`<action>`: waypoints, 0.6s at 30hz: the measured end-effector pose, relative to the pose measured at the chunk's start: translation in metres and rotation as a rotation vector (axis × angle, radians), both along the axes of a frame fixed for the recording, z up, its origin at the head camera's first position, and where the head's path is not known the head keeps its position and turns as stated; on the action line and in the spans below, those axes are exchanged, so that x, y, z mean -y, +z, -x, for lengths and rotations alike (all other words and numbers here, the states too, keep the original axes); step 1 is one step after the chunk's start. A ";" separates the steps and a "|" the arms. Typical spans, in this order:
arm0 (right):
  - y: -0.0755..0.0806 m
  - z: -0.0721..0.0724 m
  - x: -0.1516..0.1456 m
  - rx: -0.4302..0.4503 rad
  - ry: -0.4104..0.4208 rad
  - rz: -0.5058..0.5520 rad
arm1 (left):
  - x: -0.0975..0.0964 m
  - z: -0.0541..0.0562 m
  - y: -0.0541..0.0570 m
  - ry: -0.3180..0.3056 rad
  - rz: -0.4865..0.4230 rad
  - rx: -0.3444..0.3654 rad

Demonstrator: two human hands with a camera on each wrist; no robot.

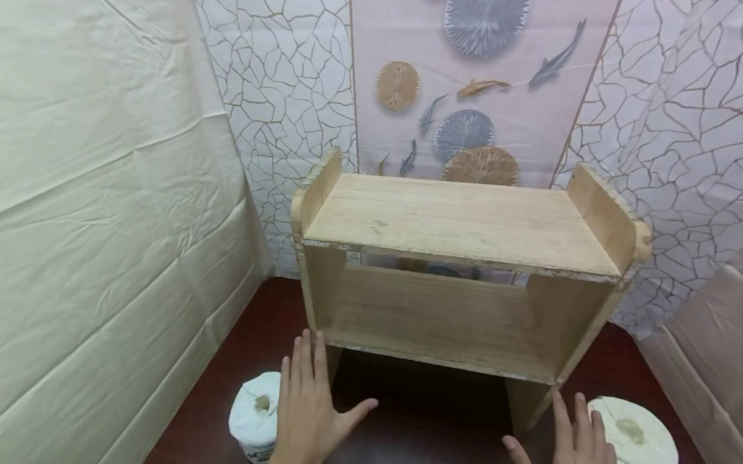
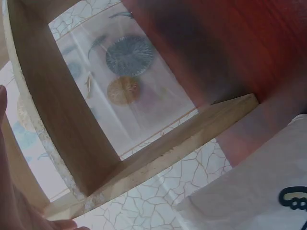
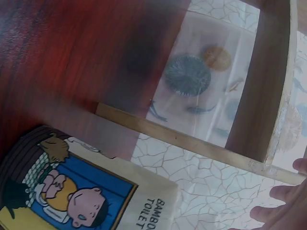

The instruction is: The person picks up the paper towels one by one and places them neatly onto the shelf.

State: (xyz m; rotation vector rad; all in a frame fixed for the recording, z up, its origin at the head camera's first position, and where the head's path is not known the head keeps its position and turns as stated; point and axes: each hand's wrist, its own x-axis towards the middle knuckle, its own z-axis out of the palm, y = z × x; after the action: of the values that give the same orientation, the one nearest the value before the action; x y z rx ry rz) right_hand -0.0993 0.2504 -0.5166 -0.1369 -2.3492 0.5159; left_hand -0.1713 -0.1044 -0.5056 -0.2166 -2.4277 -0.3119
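Note:
A two-tier wooden shelf [image 1: 461,220] stands upright on the dark red table, with pale boards and chipped front edges. My left hand [image 1: 305,416] is spread with straight fingers, fingertips near the shelf's lower left front corner. On the other side my right hand [image 1: 578,457] is likewise spread, its fingertips by the lower right corner. Neither hand grips anything. Left of the left hand stands a wrapped toilet roll [image 1: 248,419], partly hidden by it. Beside the right hand are several more toilet rolls [image 1: 655,437]; one shows a printed cartoon wrapper [image 3: 103,184] in the right wrist view.
Behind the shelf hangs a wall cloth [image 1: 292,64] with cracked-line and fish patterns. A cream cloth [image 1: 92,208] borders the table on the left and a beige cloth [image 1: 710,338] on the right. The dark red tabletop [image 1: 422,455] shows between the hands.

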 end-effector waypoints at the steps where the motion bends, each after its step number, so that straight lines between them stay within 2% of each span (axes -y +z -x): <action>1: -0.001 -0.001 0.000 -0.002 -0.002 0.003 | 0.000 0.001 0.001 -0.004 -0.007 -0.020; 5: -0.004 -0.002 -0.003 -0.014 -0.014 -0.005 | 0.000 0.006 0.005 -0.014 -0.037 -0.064; 10: -0.011 -0.003 -0.008 -0.030 -0.051 -0.041 | 0.000 0.007 0.011 -0.015 -0.052 -0.039; 14: -0.017 -0.004 -0.012 -0.081 -0.064 -0.056 | 0.001 0.009 0.014 -0.017 -0.070 -0.032; 18: -0.025 -0.007 -0.018 -0.105 -0.068 -0.074 | 0.002 0.012 0.018 -0.048 -0.126 -0.024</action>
State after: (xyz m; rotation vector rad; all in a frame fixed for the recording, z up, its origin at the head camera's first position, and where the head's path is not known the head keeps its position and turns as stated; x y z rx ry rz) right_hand -0.0923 0.2683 -0.5415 -0.1517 -2.2495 0.3928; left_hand -0.1830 -0.1067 -0.4876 -0.2223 -2.3722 -0.4792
